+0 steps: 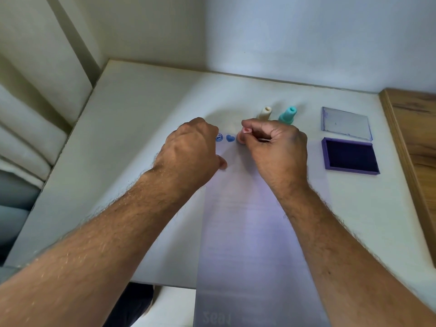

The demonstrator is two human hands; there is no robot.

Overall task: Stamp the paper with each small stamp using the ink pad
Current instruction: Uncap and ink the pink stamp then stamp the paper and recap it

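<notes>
As the right hand pinches a small pink stamp between thumb and fingertips and holds it upright on the far end of the paper, the left hand, fingers curled, pins the sheet just beside two blue prints. The stamp looks light and rigid, best gripped at its narrow neck; the thin sheet would likely slide if not held. A cream stamp and a teal stamp stand beyond, with the open ink pad and its clear lid to the right.
</notes>
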